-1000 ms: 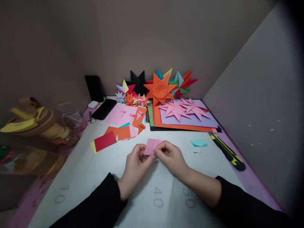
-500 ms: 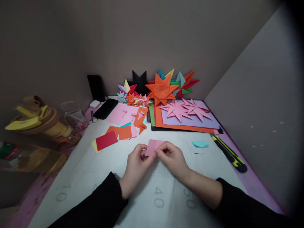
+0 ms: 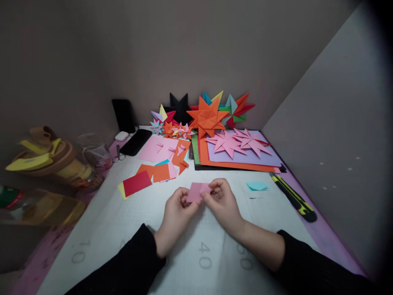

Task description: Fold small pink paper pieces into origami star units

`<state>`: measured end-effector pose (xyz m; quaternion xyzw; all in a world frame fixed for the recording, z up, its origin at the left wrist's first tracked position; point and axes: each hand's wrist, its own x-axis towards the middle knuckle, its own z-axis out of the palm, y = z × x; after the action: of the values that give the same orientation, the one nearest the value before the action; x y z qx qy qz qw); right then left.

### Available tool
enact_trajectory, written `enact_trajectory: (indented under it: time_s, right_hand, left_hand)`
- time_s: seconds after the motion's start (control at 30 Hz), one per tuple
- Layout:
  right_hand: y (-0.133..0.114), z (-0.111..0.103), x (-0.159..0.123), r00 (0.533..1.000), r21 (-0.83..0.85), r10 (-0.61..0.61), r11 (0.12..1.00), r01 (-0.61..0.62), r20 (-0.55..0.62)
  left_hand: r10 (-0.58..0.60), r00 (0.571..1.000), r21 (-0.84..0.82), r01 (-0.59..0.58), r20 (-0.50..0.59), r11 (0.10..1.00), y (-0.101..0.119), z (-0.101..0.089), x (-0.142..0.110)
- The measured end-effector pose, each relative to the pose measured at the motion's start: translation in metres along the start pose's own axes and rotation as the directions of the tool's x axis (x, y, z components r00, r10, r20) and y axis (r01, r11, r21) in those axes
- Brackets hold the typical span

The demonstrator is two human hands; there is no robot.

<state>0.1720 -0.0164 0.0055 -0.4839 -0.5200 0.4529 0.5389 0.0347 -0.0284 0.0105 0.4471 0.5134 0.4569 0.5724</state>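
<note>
A small pink piece of paper (image 3: 194, 192) with a crease across it is held up between both hands, over the middle of the white gridded mat (image 3: 123, 221). My left hand (image 3: 176, 217) pinches its left and lower edge between thumb and fingers. At its right side, my right hand (image 3: 223, 207) grips the paper, thumb in front and fingertips behind the top right corner. Part of the paper is covered by the fingers. To the right of the hands lies a folded light blue paper (image 3: 257, 186).
Red paper (image 3: 137, 183) and orange pieces (image 3: 161, 172) lie ahead on the left. Folded pink stars (image 3: 229, 143) rest on stacked coloured sheets, with an orange star (image 3: 208, 116) behind. A utility knife (image 3: 294, 198) lies right; a bottle (image 3: 39, 209) and phone (image 3: 136, 141) are left.
The fingers of my right hand have lifted and loosened a little at the paper's top right corner, uncovering more of it. My left hand keeps its hold.
</note>
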Motion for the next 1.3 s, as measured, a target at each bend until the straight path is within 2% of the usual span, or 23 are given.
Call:
enact_trajectory:
  time_s: [0.1,0.23,0.3,0.47,0.7,0.8,0.87,0.93,1.03,1.1,1.17,1.3]
  right_hand:
    - [0.0,0.001,0.002,1.0,0.121,0.004,0.993,-0.005,0.012]
    - [0.001,0.001,0.002,0.971,0.113,0.082,0.987,-0.11,0.226]
    - [0.0,0.002,0.001,0.96,0.09,0.109,0.987,-0.136,0.259]
    - [0.0,0.005,-0.001,0.955,0.048,0.193,0.977,-0.209,0.224]
    - [0.004,0.002,0.0,0.946,0.045,0.231,0.968,-0.247,0.226]
    - [0.007,-0.004,0.005,0.962,0.089,0.228,0.966,-0.243,0.149]
    - [0.007,-0.008,0.007,0.982,0.093,0.173,0.979,-0.179,0.069]
    - [0.005,-0.009,0.007,0.998,0.056,0.051,0.997,-0.052,0.024]
    - [0.0,-0.007,0.004,0.99,-0.013,-0.095,0.995,0.097,0.107]
    - [-0.002,-0.004,0.003,0.981,-0.006,-0.061,0.998,0.063,0.182]
    - [-0.003,-0.002,0.002,0.976,0.021,0.022,0.999,-0.028,0.217]
    - [-0.003,-0.003,0.004,0.974,-0.016,0.111,0.994,-0.11,0.2]
  left_hand:
    - [-0.01,1.0,-0.081,0.009,-0.016,0.997,0.003,0.001,-0.001]
    - [0.005,0.998,-0.102,-0.011,-0.058,0.995,0.004,0.001,-0.001]
    - [0.004,0.998,-0.086,-0.009,-0.062,0.996,0.004,0.001,-0.001]
    - [0.015,0.996,-0.036,-0.018,-0.083,0.999,0.008,0.002,-0.001]
    - [0.03,0.998,0.007,-0.03,-0.063,1.0,0.011,0.002,-0.002]
    - [0.043,0.993,0.052,-0.038,-0.11,0.998,0.01,-0.001,-0.002]
    - [0.046,0.99,0.061,-0.038,-0.13,0.997,0.01,-0.002,-0.001]
    - [0.045,0.99,0.055,-0.038,-0.133,0.998,0.009,-0.003,0.0]
    - [0.055,0.993,0.048,-0.05,-0.106,0.998,0.008,-0.004,0.0]
    - [0.065,0.995,0.054,-0.062,-0.071,0.997,0.006,-0.004,-0.001]
    - [0.071,0.997,0.066,-0.068,-0.042,0.995,0.004,-0.004,-0.002]
    - [0.041,0.999,0.085,-0.04,-0.012,0.996,0.004,-0.004,-0.003]
